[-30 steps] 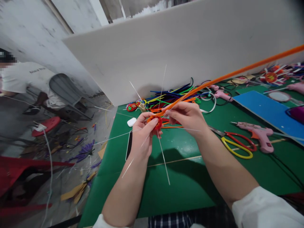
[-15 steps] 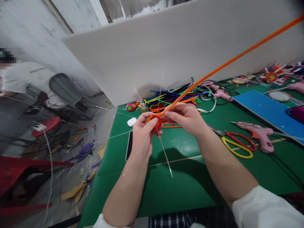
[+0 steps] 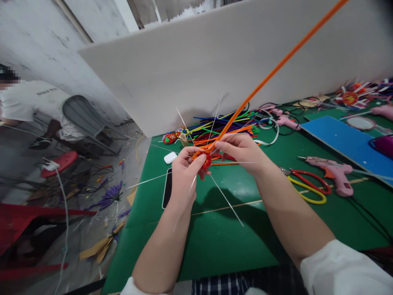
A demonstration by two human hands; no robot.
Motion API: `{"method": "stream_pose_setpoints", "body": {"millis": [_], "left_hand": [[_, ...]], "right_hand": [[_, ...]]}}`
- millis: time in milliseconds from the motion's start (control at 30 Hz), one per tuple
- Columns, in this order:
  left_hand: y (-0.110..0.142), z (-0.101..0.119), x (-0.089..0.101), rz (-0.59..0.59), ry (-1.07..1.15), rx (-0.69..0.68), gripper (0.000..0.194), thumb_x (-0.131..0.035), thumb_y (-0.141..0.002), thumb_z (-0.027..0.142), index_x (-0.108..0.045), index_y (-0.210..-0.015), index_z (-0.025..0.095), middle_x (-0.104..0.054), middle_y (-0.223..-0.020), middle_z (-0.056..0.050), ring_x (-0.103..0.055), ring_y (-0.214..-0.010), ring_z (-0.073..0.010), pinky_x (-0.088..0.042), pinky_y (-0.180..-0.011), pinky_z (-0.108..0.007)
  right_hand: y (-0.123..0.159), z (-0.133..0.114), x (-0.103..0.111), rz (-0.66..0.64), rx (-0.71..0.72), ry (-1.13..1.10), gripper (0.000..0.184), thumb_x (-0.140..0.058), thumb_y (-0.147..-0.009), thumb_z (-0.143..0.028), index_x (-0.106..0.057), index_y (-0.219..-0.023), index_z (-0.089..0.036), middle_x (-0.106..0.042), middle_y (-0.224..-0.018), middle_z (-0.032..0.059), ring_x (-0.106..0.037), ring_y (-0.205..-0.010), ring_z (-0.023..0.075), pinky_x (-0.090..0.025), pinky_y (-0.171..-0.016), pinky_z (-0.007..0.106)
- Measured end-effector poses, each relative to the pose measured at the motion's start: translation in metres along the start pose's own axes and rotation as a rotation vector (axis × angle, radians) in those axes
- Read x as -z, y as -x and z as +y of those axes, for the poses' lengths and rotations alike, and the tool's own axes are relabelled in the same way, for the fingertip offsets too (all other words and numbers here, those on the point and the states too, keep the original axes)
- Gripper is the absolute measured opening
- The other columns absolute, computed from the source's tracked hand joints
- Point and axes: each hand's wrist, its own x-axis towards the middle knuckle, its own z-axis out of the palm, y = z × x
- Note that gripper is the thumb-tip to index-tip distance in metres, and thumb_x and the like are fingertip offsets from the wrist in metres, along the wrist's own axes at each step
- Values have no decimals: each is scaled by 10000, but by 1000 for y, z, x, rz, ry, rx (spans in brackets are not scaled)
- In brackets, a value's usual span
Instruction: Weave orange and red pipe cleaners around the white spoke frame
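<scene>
My left hand (image 3: pixel 184 174) pinches a small red and orange woven disc (image 3: pixel 206 160) from which several thin white spokes (image 3: pixel 226 200) stick out. My right hand (image 3: pixel 242 152) is closed on a long orange pipe cleaner (image 3: pixel 276 67) right beside the disc; its free end slants up to the top right. Both hands hover over the green table (image 3: pixel 239 241).
A heap of coloured pipe cleaners (image 3: pixel 225 123) lies behind my hands by a white board (image 3: pixel 215 61). A phone (image 3: pixel 167 188) and white earbud case (image 3: pixel 170 157) lie to the left, red and yellow scissors (image 3: pixel 307 186) and a pink glue gun (image 3: pixel 333 172) to the right. Another person (image 3: pixel 33 110) sits far left.
The orange pipe cleaner's free end has swung upward, from nearly level to steeply slanted. The disc has turned in my left hand, so the white spokes point differently.
</scene>
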Motion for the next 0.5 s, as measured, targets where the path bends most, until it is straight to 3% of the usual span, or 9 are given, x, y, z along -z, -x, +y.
{"method": "stream_pose_setpoints", "body": {"millis": [267, 400, 500], "left_hand": [[1, -2, 1, 18, -116, -115, 137, -634, -707, 227, -550, -807, 184, -564, -597, 45, -537, -417, -66, -340, -339, -147], [1, -2, 2, 10, -131, -129, 129, -624, -719, 225, -550, -817, 184, -556, -600, 45, -537, -419, -65, -338, -337, -144], [1, -3, 2, 23, -135, -139, 141, -627, -712, 229, -547, -818, 181, -560, -611, 44, -536, -415, -66, -335, -330, -145]], "right_hand": [[-2, 7, 9, -139, -74, -254, 432, -449, -822, -535, -699, -817, -182, -679, -814, 49, -621, -808, 154, -505, -676, 270], [-3, 10, 15, -233, -119, -301, 619, -313, -791, -673, -696, -872, -193, -673, -906, 69, -601, -904, 190, -484, -773, 336], [-4, 12, 20, -334, -77, -340, 794, -184, -745, -752, -679, -952, -165, -650, -988, 99, -566, -995, 221, -452, -834, 364]]}}
